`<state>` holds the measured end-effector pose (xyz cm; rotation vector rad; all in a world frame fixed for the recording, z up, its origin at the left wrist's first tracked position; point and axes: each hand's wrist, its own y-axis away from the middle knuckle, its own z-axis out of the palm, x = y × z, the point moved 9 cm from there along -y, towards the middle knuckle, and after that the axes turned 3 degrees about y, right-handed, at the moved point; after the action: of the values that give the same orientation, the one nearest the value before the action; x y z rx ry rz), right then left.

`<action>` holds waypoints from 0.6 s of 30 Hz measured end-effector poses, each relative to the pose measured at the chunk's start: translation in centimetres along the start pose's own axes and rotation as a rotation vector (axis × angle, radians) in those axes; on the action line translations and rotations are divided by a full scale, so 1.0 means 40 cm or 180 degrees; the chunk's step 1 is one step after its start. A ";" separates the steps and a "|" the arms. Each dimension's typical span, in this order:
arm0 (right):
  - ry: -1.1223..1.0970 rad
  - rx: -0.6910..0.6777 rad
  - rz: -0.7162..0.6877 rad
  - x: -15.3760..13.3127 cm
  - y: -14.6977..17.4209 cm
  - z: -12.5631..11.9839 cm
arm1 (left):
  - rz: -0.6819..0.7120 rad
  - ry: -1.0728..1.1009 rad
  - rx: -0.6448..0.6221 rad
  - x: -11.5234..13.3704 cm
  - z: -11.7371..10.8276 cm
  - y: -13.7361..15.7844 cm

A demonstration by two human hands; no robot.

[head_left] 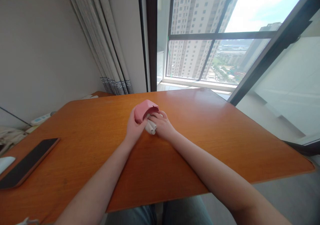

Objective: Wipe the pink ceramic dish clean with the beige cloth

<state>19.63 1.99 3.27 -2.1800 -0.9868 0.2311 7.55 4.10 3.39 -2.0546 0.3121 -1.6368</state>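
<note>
A pink hollow container (145, 107), bowl-like with an angular outside, is tipped on its side above the middle of the table. My left hand (134, 126) grips it from the left, fingers wrapped around its wall. Its opening faces me and to the right. My right hand (162, 124) is at that opening, closed on a crumpled whitish cloth (151, 127) that hangs down between both hands. Some fingertips of the right hand are hidden at the container's rim.
The wooden table (200, 128) spreads widely around my hands. A long black mat-like slab (30, 163) lies at the left, with a white object (6, 164) beside it. Beyond stand a grey curtain (105, 45) and a large window (195, 51). A white power strip (42, 119) is off the left edge.
</note>
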 end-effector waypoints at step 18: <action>0.0075 -0.0124 -0.0312 -0.015 -0.006 -0.045 | -0.0909 0.0853 0.0245 -0.132 0.000 0.002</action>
<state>19.82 0.70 4.66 -2.1576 -1.0900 0.1410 6.22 6.50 -1.12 -1.8903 0.0427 -2.0675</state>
